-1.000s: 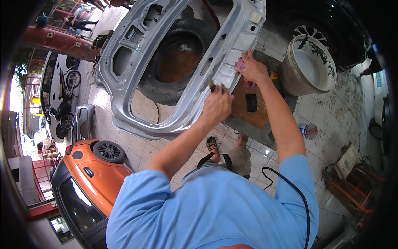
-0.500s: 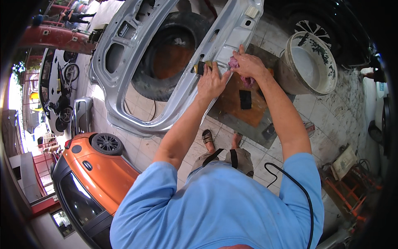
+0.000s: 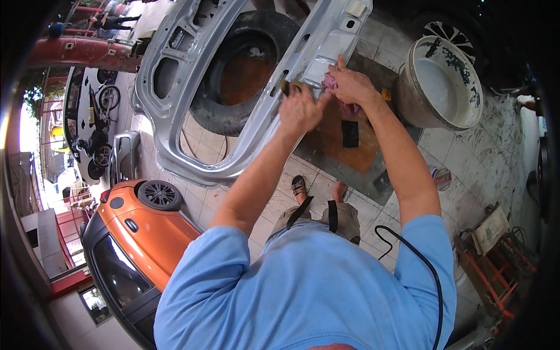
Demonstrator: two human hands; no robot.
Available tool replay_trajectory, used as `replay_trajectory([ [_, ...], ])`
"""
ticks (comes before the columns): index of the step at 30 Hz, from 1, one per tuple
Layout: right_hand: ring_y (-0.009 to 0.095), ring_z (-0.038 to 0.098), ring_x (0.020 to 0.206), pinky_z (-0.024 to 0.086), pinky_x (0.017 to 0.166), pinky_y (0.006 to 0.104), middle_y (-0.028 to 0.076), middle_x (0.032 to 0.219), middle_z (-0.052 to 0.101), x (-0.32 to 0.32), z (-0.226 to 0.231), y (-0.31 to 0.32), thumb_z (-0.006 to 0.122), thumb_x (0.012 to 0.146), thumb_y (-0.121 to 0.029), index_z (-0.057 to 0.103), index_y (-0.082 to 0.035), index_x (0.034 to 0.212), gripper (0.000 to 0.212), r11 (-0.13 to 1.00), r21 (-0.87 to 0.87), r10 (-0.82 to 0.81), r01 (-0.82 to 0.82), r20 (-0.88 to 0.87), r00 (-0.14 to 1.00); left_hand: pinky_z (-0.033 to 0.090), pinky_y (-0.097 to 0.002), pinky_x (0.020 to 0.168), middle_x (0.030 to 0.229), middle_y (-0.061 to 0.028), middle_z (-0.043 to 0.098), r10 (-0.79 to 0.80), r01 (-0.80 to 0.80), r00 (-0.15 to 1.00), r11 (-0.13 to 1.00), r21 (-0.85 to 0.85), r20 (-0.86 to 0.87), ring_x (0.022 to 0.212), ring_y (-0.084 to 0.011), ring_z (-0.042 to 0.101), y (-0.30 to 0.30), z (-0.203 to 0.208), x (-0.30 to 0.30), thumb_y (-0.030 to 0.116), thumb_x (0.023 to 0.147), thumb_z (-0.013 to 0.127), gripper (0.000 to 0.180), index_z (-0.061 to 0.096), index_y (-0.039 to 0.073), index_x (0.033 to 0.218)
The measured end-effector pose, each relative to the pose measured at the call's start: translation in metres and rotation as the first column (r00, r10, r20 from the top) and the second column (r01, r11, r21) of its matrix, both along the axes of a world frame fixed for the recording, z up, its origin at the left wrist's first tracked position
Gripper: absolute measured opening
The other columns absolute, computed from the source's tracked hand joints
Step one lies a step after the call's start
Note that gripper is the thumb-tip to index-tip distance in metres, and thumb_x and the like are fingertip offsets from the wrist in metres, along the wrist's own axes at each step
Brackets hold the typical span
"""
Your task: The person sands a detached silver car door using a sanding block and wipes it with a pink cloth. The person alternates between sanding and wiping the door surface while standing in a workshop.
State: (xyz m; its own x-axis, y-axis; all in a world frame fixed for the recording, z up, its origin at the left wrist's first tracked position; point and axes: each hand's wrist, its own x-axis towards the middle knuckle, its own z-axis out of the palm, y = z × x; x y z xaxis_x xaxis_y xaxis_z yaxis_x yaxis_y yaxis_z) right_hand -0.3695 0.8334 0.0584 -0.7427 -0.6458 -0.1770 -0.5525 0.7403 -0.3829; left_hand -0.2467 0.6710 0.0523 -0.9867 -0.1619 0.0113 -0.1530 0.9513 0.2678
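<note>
My right hand [image 3: 350, 84] gripped a pink rag [image 3: 330, 80] on the panel [image 3: 326, 44], left hand [image 3: 300, 111] closed over a sanding block [image 3: 287, 87]; sanding looked unfinished.

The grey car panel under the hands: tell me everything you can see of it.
The grey car panel looks like bare, silver-grey stamped metal with large cut-out openings and small holes. It lies tilted across a black tyre on the tiled floor. The left hand and the right hand, which holds a pink cloth, press on its lower right edge.

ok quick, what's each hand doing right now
left hand: closed on a small yellow block, against the grey car panel
right hand: pressing a pink rag onto the panel
</note>
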Motion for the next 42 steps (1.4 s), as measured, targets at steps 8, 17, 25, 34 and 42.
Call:
replay_trajectory([
  [8, 0.035, 0.060, 0.137, 0.053, 0.109, 0.0461, 0.018, 0.173, 0.027, -0.002, 0.004, 0.018, 0.080, 0.089, -0.045, 0.050, -0.012, 0.156, 0.080, 0.998, -0.054, 0.015, -0.013, 0.037, 0.999, 0.044, -0.0487, 0.116, 0.138, -0.0324, 0.063, -0.466, 0.469, 0.873, 0.883, -0.012, -0.147, 0.144, -0.0463, 0.050, -0.032, 0.020, 0.122, 0.037, 0.100, 0.067, 0.068, 0.051, -0.007, 0.149],
  [17, 0.032, 0.058, 0.139, 0.051, 0.110, 0.0460, 0.008, 0.175, 0.026, -0.009, -0.010, 0.024, 0.080, 0.089, -0.044, 0.050, -0.018, 0.157, 0.078, 0.983, -0.172, -0.053, 0.059, 0.041, 0.998, 0.061, -0.0413, 0.071, 0.097, -0.0140, 0.079, -0.160, 0.279, 0.912, 0.917, 0.285, -0.377, 0.082, -0.0330, 0.076, -0.054, 0.027, 0.020, 0.011, 0.097, 0.069, 0.031, 0.077, 0.017, 0.126],
  [25, 0.034, 0.062, 0.133, 0.052, 0.108, 0.0476, 0.008, 0.172, 0.034, -0.058, -0.017, 0.046, 0.076, 0.092, -0.045, 0.041, -0.016, 0.162, 0.084, 0.975, -0.114, -0.195, 0.189, -0.036, 0.980, 0.057, -0.0473, 0.097, 0.138, -0.0295, 0.065, -0.511, 0.523, 0.845, 0.851, 0.046, -0.157, 0.121, -0.0432, 0.068, -0.053, 0.010, 0.125, 0.007, 0.095, 0.067, 0.050, 0.058, 0.003, 0.144],
  [34, 0.037, 0.066, 0.124, 0.055, 0.102, 0.0498, 0.016, 0.147, 0.061, -0.047, -0.026, 0.043, 0.077, 0.089, -0.024, 0.041, -0.004, 0.154, 0.077, 0.965, -0.206, -0.173, 0.159, -0.051, 0.984, 0.054, -0.0539, 0.075, 0.098, -0.0248, 0.069, -0.443, 0.498, 0.848, 0.855, 0.149, -0.292, 0.087, -0.0456, 0.067, -0.003, -0.020, -0.033, 0.014, 0.104, 0.059, 0.039, 0.060, 0.011, 0.143],
  [42, 0.041, 0.068, 0.119, 0.057, 0.096, 0.0517, 0.020, 0.139, 0.064, -0.042, -0.023, 0.037, 0.080, 0.089, -0.029, 0.044, 0.000, 0.142, 0.070, 0.950, -0.260, -0.193, 0.171, -0.063, 0.979, 0.055, -0.0506, 0.101, 0.151, -0.0321, 0.054, -0.473, 0.479, 0.878, 0.870, 0.116, -0.076, 0.129, -0.0487, 0.061, -0.063, 0.016, 0.165, 0.003, 0.100, 0.058, 0.056, 0.050, 0.005, 0.155],
])
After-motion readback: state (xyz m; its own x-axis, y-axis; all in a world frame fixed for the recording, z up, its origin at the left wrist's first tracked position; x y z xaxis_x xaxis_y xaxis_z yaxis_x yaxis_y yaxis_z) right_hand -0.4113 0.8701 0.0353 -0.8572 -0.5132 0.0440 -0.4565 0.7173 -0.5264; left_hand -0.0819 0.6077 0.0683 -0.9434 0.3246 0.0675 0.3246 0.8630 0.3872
